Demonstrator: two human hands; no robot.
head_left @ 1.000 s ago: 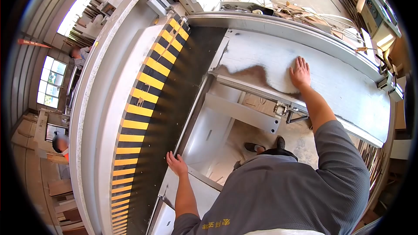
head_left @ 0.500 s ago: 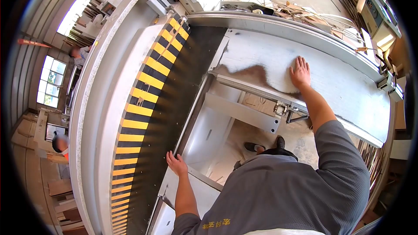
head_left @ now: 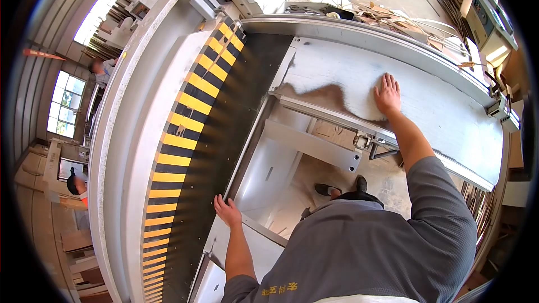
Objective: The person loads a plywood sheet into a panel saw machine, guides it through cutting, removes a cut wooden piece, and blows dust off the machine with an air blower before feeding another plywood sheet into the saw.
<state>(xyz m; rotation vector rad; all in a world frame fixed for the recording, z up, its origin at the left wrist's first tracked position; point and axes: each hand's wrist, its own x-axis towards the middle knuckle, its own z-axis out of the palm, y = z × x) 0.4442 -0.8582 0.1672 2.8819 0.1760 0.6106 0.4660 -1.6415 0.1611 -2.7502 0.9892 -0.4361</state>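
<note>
My right hand (head_left: 387, 94) lies flat on the pale metal side table (head_left: 449, 112), its fingers extended over the worn surface. Nothing is held in it. Lower and to the left, my left hand (head_left: 227, 211) rests at the edge of the long black bed (head_left: 224, 118), fingers spread and holding nothing. Beyond the bed runs a beam with yellow and black stripes (head_left: 179, 140). A metal rail (head_left: 331, 113) borders the near side of the side table.
A metal plate (head_left: 311, 145) spans the opening before my body. Cables and scraps (head_left: 393, 19) lie past the fence. Far left are two other people, one (head_left: 103, 72) higher and one (head_left: 78, 185) lower. A control box (head_left: 484, 14) stands upper right.
Both my hands stay where they were. At the far left, the lower person's head has turned slightly.
</note>
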